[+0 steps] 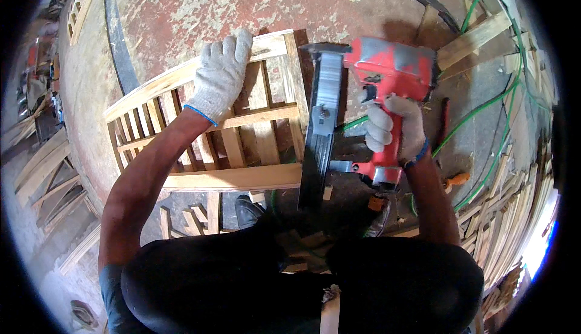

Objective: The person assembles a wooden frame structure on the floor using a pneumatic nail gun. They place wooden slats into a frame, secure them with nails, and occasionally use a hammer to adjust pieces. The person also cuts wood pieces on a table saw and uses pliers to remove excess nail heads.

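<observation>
A slatted wooden frame (233,178) lies in front of me, its slats set between long rails. My left hand (219,79), in a white knit glove with a blue cuff, grips its far rail, fingers bent over the edge. My gloved right hand (402,125) is wrapped around the handle of a red and grey nail gun (393,61). The gun's long dark magazine lies beside the frame's right end. Its nose is close to the far right corner; whether they touch I cannot tell.
A hammer (433,8) lies at the far right near a wooden board (475,40). A green hose (478,116) winds along the right side. Beyond it are piled wood strips (505,204). Orange-handled tool (457,180) lies right of my forearm. Short wood pieces (213,211) lie near my feet.
</observation>
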### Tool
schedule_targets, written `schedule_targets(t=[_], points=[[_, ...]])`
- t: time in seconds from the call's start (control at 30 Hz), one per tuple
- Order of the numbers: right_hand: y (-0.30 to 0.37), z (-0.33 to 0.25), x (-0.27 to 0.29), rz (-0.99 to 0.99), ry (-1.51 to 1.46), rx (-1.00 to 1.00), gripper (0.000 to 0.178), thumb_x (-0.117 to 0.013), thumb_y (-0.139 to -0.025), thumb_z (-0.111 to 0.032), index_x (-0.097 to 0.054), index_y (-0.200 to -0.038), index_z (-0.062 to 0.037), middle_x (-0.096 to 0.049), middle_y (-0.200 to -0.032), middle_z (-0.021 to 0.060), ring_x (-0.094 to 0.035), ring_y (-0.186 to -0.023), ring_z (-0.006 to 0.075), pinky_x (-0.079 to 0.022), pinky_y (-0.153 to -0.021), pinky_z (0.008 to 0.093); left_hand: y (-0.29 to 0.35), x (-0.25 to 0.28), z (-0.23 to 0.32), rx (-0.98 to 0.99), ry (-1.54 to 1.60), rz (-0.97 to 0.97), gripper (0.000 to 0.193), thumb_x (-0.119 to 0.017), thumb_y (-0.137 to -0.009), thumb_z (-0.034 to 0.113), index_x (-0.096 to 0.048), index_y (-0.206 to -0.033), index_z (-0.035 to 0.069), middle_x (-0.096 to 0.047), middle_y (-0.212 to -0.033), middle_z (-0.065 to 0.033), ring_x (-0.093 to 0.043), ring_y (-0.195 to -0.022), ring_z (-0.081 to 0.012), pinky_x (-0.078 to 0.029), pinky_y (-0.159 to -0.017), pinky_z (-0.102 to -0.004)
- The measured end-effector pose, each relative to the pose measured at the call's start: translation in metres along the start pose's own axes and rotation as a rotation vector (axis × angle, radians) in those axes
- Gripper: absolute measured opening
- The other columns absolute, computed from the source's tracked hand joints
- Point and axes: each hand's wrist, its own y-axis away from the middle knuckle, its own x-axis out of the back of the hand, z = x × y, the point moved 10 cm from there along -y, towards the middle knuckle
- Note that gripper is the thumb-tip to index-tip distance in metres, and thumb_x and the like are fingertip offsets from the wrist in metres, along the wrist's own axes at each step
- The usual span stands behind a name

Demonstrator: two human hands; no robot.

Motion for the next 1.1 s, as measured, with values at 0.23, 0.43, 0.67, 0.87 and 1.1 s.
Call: schedule_targets(t=[0.23,0.43,0.67,0.87,1.1], points=[[0.010,-0.005,0.002,-0.003,0.033,0.066,0.044,-0.059,-0.100,-0.036,-0.054,-0.126,-0.0009,-0.042,-0.062,-0.0043,-0.043,-0.048,0.0116,-0.037,-0.046,0.0305,0.008,0.015,-0.007,-0.019,0.182,-0.047,0.069,-0.059,-0.089,0.007,-0.034,-0.154,0.000,-0.056,-0.132,-0.0211,-0.056,-0.118,-0.0379,-0.044,-0.104,-0.0486],[0.081,-0.001,0.047,0.173,0.099,0.185,0.031,-0.054,-0.100,-0.037,-0.056,-0.110,-0.0073,-0.042,-0.064,-0.0026,-0.042,-0.048,0.0138,-0.037,-0.046,0.0326,0.148,0.074,0.032,0.051,0.591,-0.073,0.073,-0.067,-0.095,0.032,-0.036,-0.156,0.004,-0.046,-0.149,-0.0258,-0.046,-0.138,-0.0435,-0.031,-0.120,-0.0550],[0.113,0.022,0.070,0.192,-0.022,0.273,0.021,-0.055,-0.098,-0.037,-0.055,-0.098,-0.0158,-0.042,-0.064,-0.0022,-0.043,-0.050,0.0165,-0.040,-0.049,0.0384,0.228,0.040,0.053,-0.052,0.527,-0.351,0.085,-0.073,-0.082,0.023,-0.036,-0.154,0.000,-0.057,-0.123,-0.0234,-0.057,-0.113,-0.0408,-0.044,-0.102,-0.0498],[0.111,0.011,0.039,0.183,0.151,0.296,0.033,-0.057,-0.097,-0.045,-0.049,-0.081,-0.0163,-0.042,-0.062,-0.0013,-0.042,-0.051,0.0153,-0.036,-0.050,0.0341,0.201,0.048,0.034,-0.001,0.519,-0.218,0.085,-0.075,-0.083,0.025,-0.036,-0.153,-0.004,-0.061,-0.112,-0.0204,-0.061,-0.101,-0.0362,-0.047,-0.091,-0.0498],[0.096,-0.014,0.025,0.046,0.069,0.321,0.024,-0.058,-0.095,-0.035,-0.056,-0.102,-0.0120,-0.047,-0.067,0.0009,-0.049,-0.053,0.0180,-0.045,-0.052,0.0387,0.035,0.041,-0.040,0.332,0.502,-0.018,0.055,-0.064,-0.097,0.037,-0.048,-0.136,0.001,-0.065,-0.112,-0.0272,-0.067,-0.097,-0.0450,-0.053,-0.083,-0.0550]])
